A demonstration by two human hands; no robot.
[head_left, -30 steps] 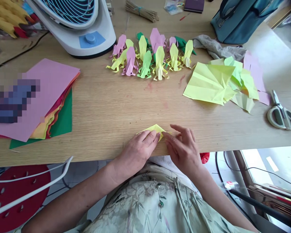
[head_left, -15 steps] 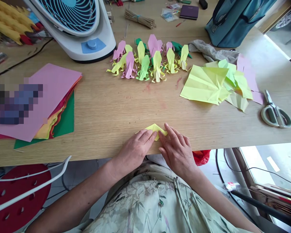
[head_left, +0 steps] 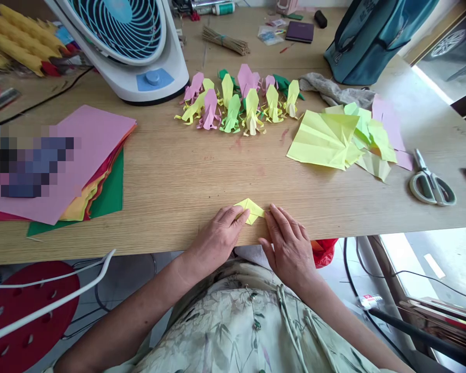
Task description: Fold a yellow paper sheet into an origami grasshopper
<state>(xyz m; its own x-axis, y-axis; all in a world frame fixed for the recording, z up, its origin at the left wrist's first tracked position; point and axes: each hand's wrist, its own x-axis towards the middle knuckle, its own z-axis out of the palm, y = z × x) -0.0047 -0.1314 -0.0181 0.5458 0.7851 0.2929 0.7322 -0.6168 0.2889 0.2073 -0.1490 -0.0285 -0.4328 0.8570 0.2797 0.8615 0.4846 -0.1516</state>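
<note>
A small piece of yellow origami paper [head_left: 253, 211], folded into a pointed diamond-like shape with creases, lies near the table's front edge. My left hand [head_left: 214, 239] has its thumb and fingers closed on the paper's left part, which they cover. Flat on the table, my right hand [head_left: 290, 244] has its fingers stretched out and the thumb apart, with the fingertips at the paper's right tip. Farther back stand several folded paper figures in yellow, pink and green, one of them a light yellow figure [head_left: 252, 111].
Coloured paper sheets [head_left: 97, 124] are stacked at the left, beside a white fan [head_left: 155, 90]. Creased yellow paper [head_left: 322, 137] and scraps lie at the right, near scissors [head_left: 431, 184]. A blue bag [head_left: 363, 46] and a stick bundle [head_left: 225, 40] are at the back.
My right hand has slid a little to the right, from over the folded paper to its right tip, uncovering more of it. My left hand still holds the left part. The view has shifted slightly.
</note>
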